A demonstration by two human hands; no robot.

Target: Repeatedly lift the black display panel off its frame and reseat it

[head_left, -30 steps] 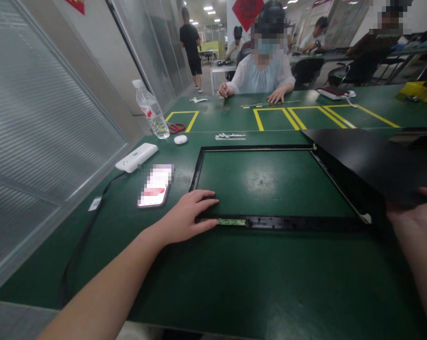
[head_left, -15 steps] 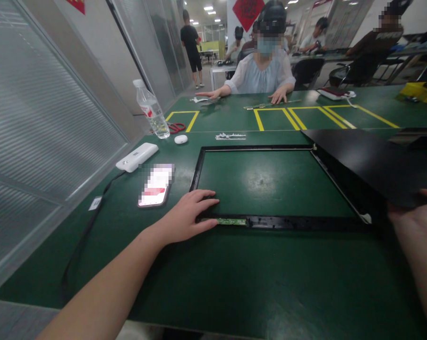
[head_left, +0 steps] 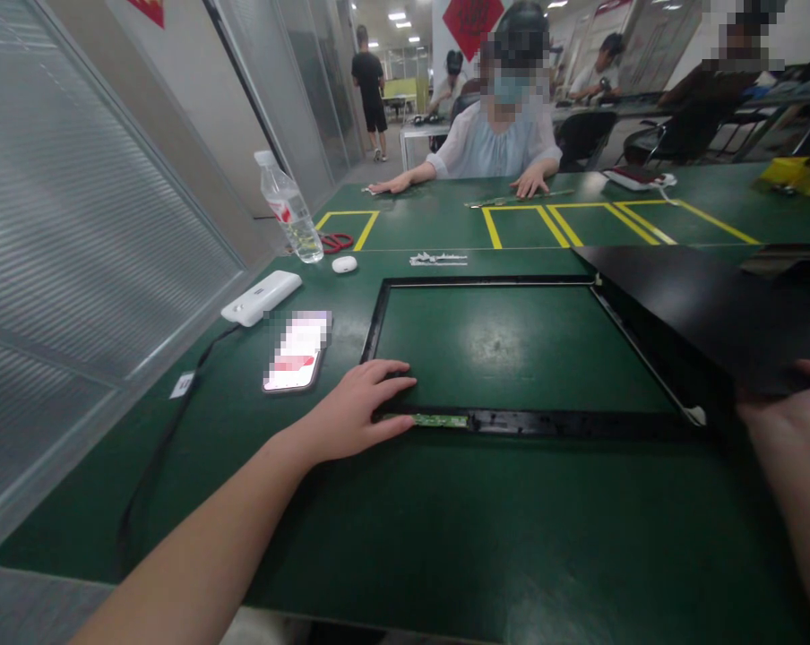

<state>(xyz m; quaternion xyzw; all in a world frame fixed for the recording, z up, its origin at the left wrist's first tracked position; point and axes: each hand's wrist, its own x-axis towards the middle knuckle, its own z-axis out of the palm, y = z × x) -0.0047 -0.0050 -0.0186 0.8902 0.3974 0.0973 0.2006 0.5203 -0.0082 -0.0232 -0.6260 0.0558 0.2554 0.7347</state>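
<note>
A thin black rectangular frame lies flat on the green table, with a strip of green circuit board along its near side. Over the frame's near left corner rests my left hand, open, its fingers stretched and apart; it hides that corner. At the right, my right hand grips the near edge of a large dark flat panel. That panel is tilted, its far left corner close to the frame's far right corner. Part of my right hand runs out of view, and the panel covers some of its fingers.
Left of the frame lie a phone, a white power bank with a black strap, a small white case, red-handled scissors and a water bottle. White scraps lie beyond the frame. A person sits opposite.
My hands, the frame and the panel stay nearly still. The person opposite has lowered a hand onto the white pieces on the table.
</note>
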